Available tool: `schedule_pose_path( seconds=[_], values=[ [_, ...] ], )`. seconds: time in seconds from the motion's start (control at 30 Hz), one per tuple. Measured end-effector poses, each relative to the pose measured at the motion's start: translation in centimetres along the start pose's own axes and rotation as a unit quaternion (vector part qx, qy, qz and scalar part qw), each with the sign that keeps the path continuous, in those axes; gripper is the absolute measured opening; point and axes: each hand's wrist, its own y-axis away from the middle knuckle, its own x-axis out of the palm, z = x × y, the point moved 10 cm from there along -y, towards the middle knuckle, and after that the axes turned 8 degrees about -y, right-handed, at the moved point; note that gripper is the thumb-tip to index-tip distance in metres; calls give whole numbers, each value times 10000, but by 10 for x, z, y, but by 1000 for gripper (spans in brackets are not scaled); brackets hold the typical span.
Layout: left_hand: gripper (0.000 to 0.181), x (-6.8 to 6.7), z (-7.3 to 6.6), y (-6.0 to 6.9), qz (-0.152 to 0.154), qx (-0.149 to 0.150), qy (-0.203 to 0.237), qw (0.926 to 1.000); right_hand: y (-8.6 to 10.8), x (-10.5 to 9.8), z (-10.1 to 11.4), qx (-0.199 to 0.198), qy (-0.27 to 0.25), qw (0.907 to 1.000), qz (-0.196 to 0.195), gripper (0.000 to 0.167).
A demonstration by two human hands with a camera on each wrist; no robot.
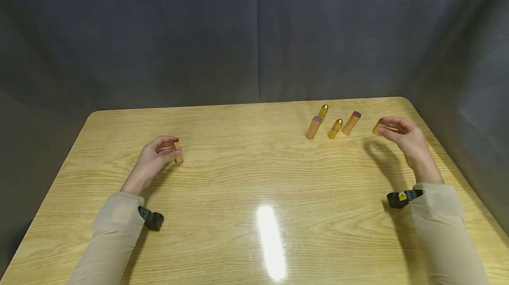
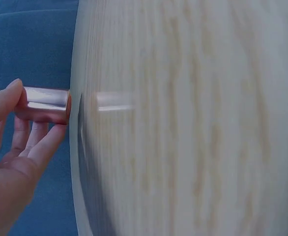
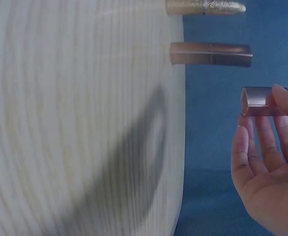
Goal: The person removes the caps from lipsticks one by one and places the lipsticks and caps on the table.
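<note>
On the left side of the table, my left hand holds an uncapped copper lipstick upright between thumb and fingers. In the left wrist view its shiny base is at the table surface; whether it touches cannot be told. At the far right, my right hand pinches a copper lipstick cap above the table. The right wrist view shows the hollow mouth of this cap facing down toward the wood. Nearest to the right hand stands a closed copper lipstick.
Left of that lipstick stand a small gold bullet-shaped tube, another copper lipstick and a second gold tube partly behind it. The wooden table ends at a dark cloth backdrop.
</note>
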Motion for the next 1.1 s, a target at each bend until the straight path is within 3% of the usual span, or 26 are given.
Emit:
schedule_pose_path(
  seconds=[0.33,0.7,1.1],
  values=[
    [52,1,3,-1,67,-2,123,9999,-4,-12,-13,338,1431,9891,72,23],
    [52,-1,5,-2,92,0,67,9999,-11,-15,-25,327,986,9944,170,26],
    [52,-1,7,-2,149,-22,247,9996,-11,-17,-34,651,1410,9875,264,21]
  ],
)
